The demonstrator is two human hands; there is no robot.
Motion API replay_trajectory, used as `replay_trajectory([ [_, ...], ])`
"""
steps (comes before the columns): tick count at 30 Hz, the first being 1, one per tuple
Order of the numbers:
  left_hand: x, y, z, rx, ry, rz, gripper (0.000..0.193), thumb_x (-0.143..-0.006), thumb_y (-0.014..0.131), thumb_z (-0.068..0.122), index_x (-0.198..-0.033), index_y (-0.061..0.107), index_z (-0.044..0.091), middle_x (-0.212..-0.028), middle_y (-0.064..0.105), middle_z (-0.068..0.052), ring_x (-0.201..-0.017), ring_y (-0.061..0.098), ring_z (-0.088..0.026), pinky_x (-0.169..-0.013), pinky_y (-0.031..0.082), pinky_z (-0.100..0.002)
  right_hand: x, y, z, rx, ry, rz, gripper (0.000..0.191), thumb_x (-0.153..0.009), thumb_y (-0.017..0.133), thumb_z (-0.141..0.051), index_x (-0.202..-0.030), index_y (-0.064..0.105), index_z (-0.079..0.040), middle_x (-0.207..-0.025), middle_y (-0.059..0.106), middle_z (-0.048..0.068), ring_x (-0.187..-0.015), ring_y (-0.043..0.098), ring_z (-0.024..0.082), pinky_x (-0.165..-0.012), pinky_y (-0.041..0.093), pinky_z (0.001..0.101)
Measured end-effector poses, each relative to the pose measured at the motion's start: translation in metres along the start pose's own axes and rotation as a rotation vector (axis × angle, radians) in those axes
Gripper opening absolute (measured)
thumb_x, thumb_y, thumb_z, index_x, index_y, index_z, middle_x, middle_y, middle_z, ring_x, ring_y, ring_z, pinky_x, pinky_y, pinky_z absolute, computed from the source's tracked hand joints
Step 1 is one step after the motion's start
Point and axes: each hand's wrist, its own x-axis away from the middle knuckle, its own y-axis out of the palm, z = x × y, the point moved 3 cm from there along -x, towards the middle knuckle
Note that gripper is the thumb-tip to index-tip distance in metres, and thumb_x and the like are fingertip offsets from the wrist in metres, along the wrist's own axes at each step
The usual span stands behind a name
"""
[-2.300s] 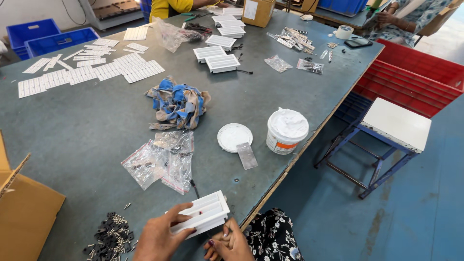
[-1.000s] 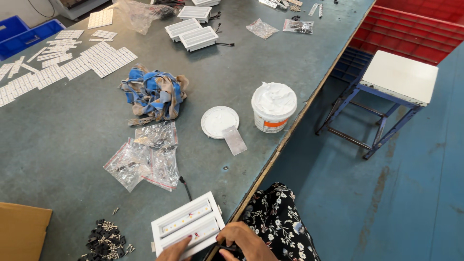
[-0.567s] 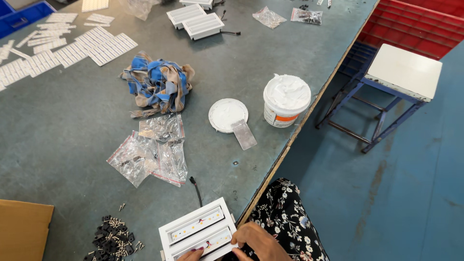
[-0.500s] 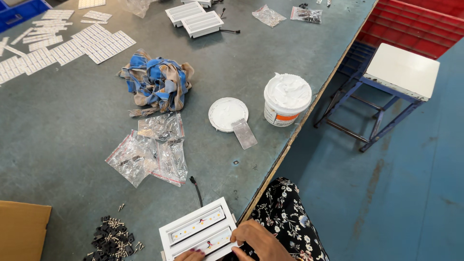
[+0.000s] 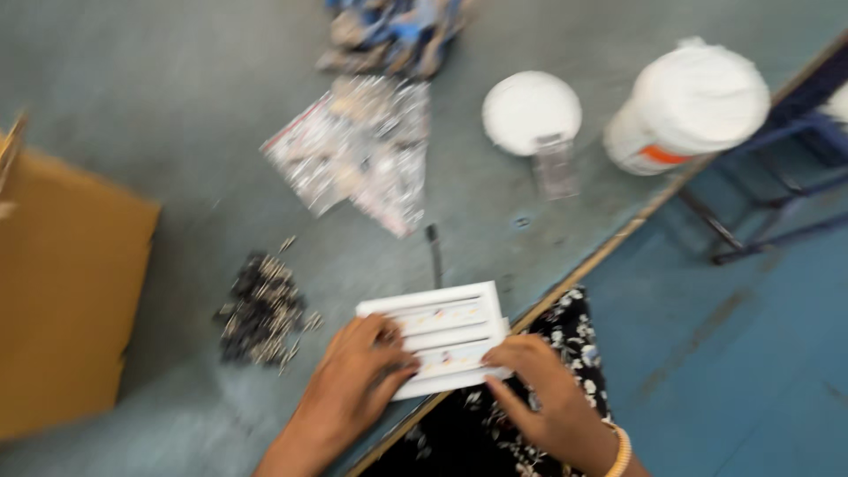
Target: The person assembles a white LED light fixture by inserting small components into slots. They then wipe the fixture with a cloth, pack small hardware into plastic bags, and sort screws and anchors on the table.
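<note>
Steadying white slotted panel [image 5: 439, 340] at lower centre of frame: left hand [image 5: 358, 380] spread flat on it, right hand [image 5: 539, 389] gripping its right edge; likely next, seating parts, needing firm hold.

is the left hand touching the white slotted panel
Touching: the head view shows the left hand lying with fingers spread on top of the white slotted panel.
</note>
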Motion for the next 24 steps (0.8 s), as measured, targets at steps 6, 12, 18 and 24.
replay_trajectory([
  [6, -0.018, -0.024, -0.008, 0.084, 0.041, -0.047, 0.013, -0.075, 0.081, 0.011, -0.087, 0.077, 0.014, -0.1, 0.059, -0.004, -0.102, 0.059, -0.024, -0.09, 0.047, -0.039, -0.015, 0.035, 0.01, 0.028, 0.078, -0.032, 0.032, -0.081, 0.077, -0.007, -0.112, 0.068, -0.005, -0.107, 0.073, 0.006, -0.106, 0.066, 0.026, -0.088, 0.055, 0.035],
  [12, -0.014, -0.033, -0.023, 0.154, 0.07, -0.038, 0.012, -0.075, 0.08, 0.01, -0.085, 0.075, 0.014, -0.098, 0.057, -0.003, -0.101, 0.058, -0.023, -0.092, 0.048, -0.038, -0.033, 0.043, 0.003, 0.104, 0.04, -0.12, 0.037, -0.079, 0.078, -0.011, -0.115, 0.07, -0.008, -0.109, 0.071, 0.009, -0.103, 0.065, 0.025, -0.089, 0.052, 0.0361],
  [18, -0.013, -0.034, -0.03, 0.167, 0.063, -0.059, 0.014, -0.072, 0.08, 0.008, -0.083, 0.073, 0.013, -0.099, 0.057, -0.003, -0.104, 0.058, -0.024, -0.092, 0.048, -0.038, -0.048, 0.043, 0.0, 0.151, 0.086, -0.235, 0.036, -0.081, 0.077, -0.013, -0.116, 0.07, -0.01, -0.101, 0.075, 0.001, -0.096, 0.065, 0.023, -0.086, 0.051, 0.0365],
  [24, -0.008, -0.023, -0.013, 0.032, 0.088, -0.037, 0.012, -0.071, 0.079, 0.008, -0.077, 0.07, 0.014, -0.095, 0.059, -0.004, -0.102, 0.059, -0.025, -0.087, 0.047, -0.041, -0.045, 0.035, -0.011, 0.161, 0.006, -0.289, 0.036, -0.084, 0.074, -0.013, -0.12, 0.068, -0.011, -0.097, 0.073, 0.002, -0.094, 0.065, 0.023, -0.085, 0.051, 0.0368],
])
